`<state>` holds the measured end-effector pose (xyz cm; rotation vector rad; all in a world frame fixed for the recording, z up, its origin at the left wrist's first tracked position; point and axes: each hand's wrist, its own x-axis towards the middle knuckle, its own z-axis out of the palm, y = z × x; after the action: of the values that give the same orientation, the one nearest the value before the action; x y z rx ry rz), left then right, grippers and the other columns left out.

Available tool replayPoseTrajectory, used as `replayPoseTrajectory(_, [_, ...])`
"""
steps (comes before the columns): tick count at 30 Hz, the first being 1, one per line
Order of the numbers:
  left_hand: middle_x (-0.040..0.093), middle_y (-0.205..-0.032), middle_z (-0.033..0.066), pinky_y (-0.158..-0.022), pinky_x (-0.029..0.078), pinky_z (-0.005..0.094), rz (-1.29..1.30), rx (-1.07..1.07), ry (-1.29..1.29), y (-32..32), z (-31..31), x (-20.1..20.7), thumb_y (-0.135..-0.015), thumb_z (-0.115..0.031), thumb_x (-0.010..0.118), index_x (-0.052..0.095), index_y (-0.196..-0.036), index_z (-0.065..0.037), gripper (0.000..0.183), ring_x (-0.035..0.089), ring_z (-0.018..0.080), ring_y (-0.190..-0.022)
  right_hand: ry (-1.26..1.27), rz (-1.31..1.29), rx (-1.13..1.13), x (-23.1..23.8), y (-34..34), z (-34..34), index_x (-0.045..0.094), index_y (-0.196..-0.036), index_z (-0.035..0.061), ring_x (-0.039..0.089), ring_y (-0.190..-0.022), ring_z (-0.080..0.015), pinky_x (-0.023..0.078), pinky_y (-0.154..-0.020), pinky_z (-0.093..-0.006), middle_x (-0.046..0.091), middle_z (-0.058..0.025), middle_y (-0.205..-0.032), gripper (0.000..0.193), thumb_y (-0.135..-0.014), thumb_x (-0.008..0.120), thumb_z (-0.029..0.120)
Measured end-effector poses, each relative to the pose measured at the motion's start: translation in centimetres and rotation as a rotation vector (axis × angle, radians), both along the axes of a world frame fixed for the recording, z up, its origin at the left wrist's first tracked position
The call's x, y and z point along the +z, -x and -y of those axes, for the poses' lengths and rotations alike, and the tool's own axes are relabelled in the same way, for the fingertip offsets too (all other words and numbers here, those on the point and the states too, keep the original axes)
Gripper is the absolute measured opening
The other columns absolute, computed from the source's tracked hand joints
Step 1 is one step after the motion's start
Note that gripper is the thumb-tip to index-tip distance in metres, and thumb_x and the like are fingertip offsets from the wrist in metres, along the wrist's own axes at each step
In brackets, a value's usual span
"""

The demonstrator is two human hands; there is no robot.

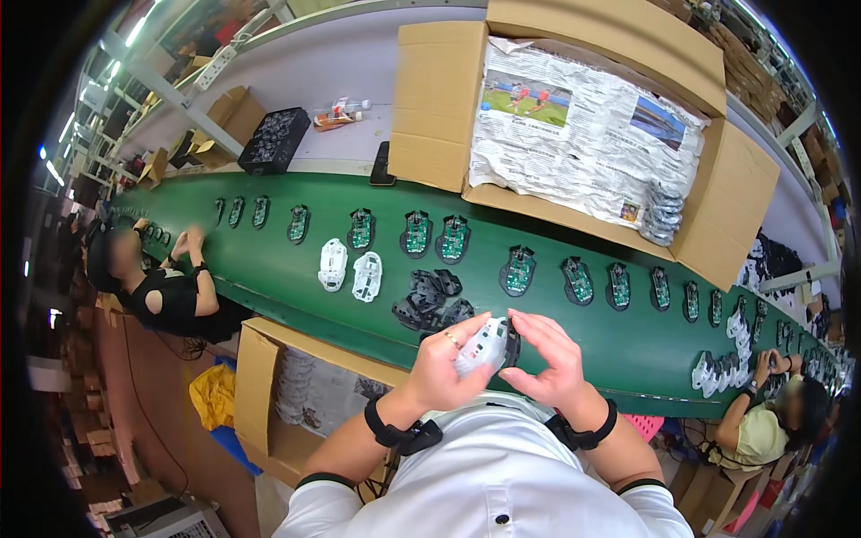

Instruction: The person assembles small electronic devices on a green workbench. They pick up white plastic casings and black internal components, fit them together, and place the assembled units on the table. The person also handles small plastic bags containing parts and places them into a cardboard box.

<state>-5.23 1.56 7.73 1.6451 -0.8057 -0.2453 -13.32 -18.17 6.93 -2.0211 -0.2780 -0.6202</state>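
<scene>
Head view: our curled left hand (441, 366) and loosely bent right hand (551, 360) hold a smooth, rounded plastic mouse (482, 348), white and black, between them.

The left hand (446, 366) hides part of the held shell (485, 346), the right hand (549, 360) some of the dark piece (513, 344). Newspaper (547, 148) hides the far box (433, 103) floor. The pieces (276, 134) in the tray (293, 152) and the parts (160, 234) at far left are too small to tell. Left worker (184, 296) and right worker (749, 432) have blurred faces; the near edge cuts off the shirt (489, 480)
</scene>
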Motion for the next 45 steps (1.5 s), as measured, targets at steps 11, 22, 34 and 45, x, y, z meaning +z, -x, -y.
replayPoseTrajectory(11, [0.073, -0.101, 0.0144, -0.075, 0.055, 0.0291, -0.021, -0.076, -0.141, 0.4, 1.2, 1.2, -0.088, -0.007, 0.070, 0.059, -0.129, 0.009, 0.046, 0.069, 0.0127, -0.086, 0.190, -0.036, -0.034, 0.6, 1.2, 0.7, 0.064, -0.120, -0.0065, 0.066, -0.109, -0.0366, 0.055, -0.094, -0.0407, 0.066, -0.0221, -0.123, 0.063, -0.070, 0.089, 0.023])
replayPoseTrajectory(22, [0.073, -0.107, 0.0181, -0.082, 0.057, 0.0335, 0.097, -0.255, -0.182, 1.2, 2.3, 3.3, -0.073, -0.023, 0.089, 0.061, -0.125, 0.005, 0.066, 0.074, 0.0267, -0.093, -0.876, -0.730, 0.299, -0.5, 2.7, 0.9, 0.062, -0.116, -0.0026, 0.065, -0.095, -0.0122, 0.056, -0.088, -0.0316, 0.069, -0.0052, -0.104, 0.048, -0.074, 0.085, 0.000])
replayPoseTrajectory(34, [0.063, -0.084, 0.0007, -0.065, 0.044, 0.0240, -0.473, -0.045, 0.070, -1.6, 2.8, -2.1, -0.098, -0.012, 0.060, 0.065, -0.095, -0.002, 0.011, 0.054, 0.0077, -0.072, -0.931, -0.531, 0.141, -2.1, 1.6, 0.7, 0.066, -0.115, -0.0056, 0.067, -0.098, -0.0116, 0.056, -0.086, -0.0272, 0.071, -0.0079, -0.106, 0.020, -0.097, 0.065, 0.002])
replayPoseTrajectory(45, [0.065, -0.112, 0.0190, -0.092, 0.048, 0.0420, 0.256, 0.249, -0.378, -5.1, 2.3, -9.6, -0.092, -0.023, 0.068, 0.065, -0.112, 0.001, 0.032, 0.061, 0.0325, -0.106, -0.540, -0.922, -0.239, -12.4, 1.0, 8.3, 0.068, -0.103, -0.0039, 0.067, -0.080, -0.0153, 0.056, -0.072, -0.0311, 0.072, -0.0087, -0.091, 0.021, -0.098, 0.063, 0.016])
